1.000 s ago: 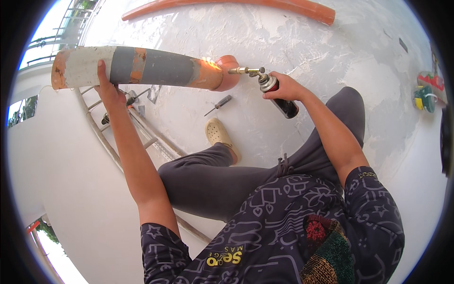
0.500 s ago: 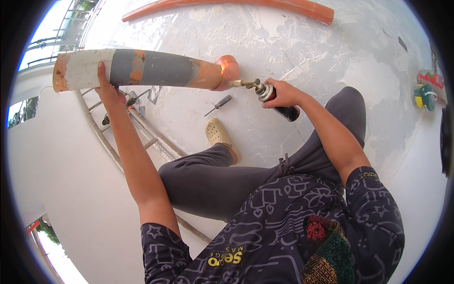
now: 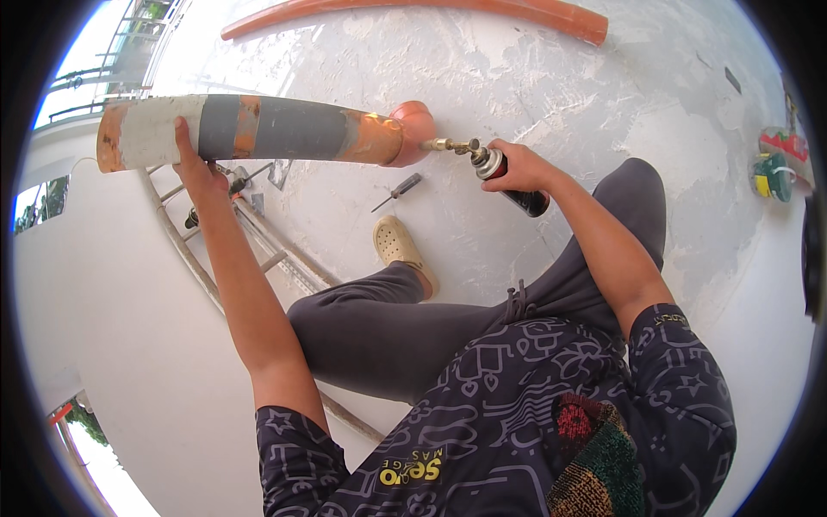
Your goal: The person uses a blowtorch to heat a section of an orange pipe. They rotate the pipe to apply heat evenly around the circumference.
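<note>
My left hand (image 3: 196, 171) grips a thick orange pipe (image 3: 297, 129) near its left end, the thumb lying along the white-painted part. Grey bands and bare orange patches cover the rest of its length. At the pipe's right end is a flared orange collar (image 3: 413, 132). In my right hand (image 3: 521, 168) is a blowtorch (image 3: 491, 162) on a dark gas canister. Its brass nozzle points left, close against the collar. A yellow-orange flame glow shows on the pipe just left of the collar.
A screwdriver (image 3: 398, 191) lies on the grey, plaster-smeared floor beneath the pipe. A ladder (image 3: 185, 246) lies to the left, with a power tool (image 3: 245, 179) by it. Another long orange pipe (image 3: 413, 7) lies at the far side. Green and red items (image 3: 775, 172) sit at right.
The torch has shifted slightly up and right. The glow has moved from the collar to the pipe's upper side, and the pipe's left end has dropped a little.
</note>
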`<state>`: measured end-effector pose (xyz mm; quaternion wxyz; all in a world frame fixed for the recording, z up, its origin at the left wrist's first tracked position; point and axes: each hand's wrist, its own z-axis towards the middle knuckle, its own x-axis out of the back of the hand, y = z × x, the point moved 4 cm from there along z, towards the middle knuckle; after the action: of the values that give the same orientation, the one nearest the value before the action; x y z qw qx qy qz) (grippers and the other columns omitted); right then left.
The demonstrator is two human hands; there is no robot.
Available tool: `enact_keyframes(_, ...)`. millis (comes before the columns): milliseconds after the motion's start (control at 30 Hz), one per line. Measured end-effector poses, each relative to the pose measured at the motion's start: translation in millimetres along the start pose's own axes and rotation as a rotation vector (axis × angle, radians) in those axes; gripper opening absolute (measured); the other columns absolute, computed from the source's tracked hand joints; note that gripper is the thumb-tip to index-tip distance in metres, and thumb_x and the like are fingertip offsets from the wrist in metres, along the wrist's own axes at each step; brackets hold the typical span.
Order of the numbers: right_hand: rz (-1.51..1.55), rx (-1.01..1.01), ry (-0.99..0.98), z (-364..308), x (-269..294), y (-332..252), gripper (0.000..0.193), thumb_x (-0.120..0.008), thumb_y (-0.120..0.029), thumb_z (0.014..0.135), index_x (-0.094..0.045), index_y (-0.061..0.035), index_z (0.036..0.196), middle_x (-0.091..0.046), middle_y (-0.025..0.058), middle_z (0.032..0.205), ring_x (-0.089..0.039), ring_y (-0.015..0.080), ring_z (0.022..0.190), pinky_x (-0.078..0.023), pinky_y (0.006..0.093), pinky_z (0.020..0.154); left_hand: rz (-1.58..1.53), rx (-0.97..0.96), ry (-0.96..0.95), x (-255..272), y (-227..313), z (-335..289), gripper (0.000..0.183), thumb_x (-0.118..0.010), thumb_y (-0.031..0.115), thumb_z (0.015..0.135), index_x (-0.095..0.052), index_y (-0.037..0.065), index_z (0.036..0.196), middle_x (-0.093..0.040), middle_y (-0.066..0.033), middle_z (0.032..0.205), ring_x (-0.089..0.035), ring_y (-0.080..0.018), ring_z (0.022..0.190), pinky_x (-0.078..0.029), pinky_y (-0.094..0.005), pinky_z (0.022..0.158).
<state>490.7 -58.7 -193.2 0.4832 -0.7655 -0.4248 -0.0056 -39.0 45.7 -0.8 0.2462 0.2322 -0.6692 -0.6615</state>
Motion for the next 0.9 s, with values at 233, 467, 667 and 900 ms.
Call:
enact_keyframes(233,0.027,-0.018,0.033,7.5,8.4,5.5,0.084,-0.093,-0.041,0.072,-0.062,-0.0038,0.141,-0.075,0.0209,0.12,-0.074,0.0326,0.111,-0.058,0.0416,0.099,-0.057,-0.038,-0.03,-3.5,-0.6,-0.8,0.12,-0.094,0.056,0.082,-0.026,-0.007,0.158,-0.05,-0.0229,0.153,-0.052,-0.0332,0.143,-0.041,-0.0465,0.124)
enact_keyframes(467,0.057,-0.004,-0.004,6.5,4.7,3.8,0.079,-0.094,-0.04,0.075,-0.062,-0.0053,0.138,-0.076,0.0183,0.12,-0.074,0.0302,0.11,-0.058,0.0409,0.099,-0.11,-0.082,-0.036,-14.2,-3.6,-2.3,0.137,-0.097,0.051,0.08,-0.002,-0.01,0.157,-0.04,-0.0332,0.153,-0.05,-0.0389,0.144,-0.041,-0.048,0.129)
enact_keyframes(667,0.055,0.002,-0.013,9.7,1.7,0.9,0.079,-0.094,-0.04,0.076,-0.062,-0.0057,0.14,-0.076,0.0174,0.119,-0.073,0.0294,0.11,-0.058,0.0404,0.099,-0.121,-0.113,-0.078,-20.0,-1.0,-9.6,0.134,-0.095,0.051,0.082,-0.003,-0.008,0.159,-0.039,-0.0315,0.155,-0.048,-0.0391,0.145,-0.042,-0.0509,0.128)
enact_keyframes(900,0.049,-0.007,0.003,14.7,-8.0,3.7,0.085,-0.093,-0.044,0.073,-0.061,-0.0027,0.141,-0.075,0.0229,0.12,-0.074,0.0341,0.112,-0.058,0.0426,0.098,-0.112,-0.136,-0.102,-23.5,2.8,-13.4,0.13,-0.094,0.052,0.083,-0.006,-0.005,0.16,-0.039,-0.0304,0.155,-0.047,-0.039,0.147,-0.041,-0.0516,0.127)
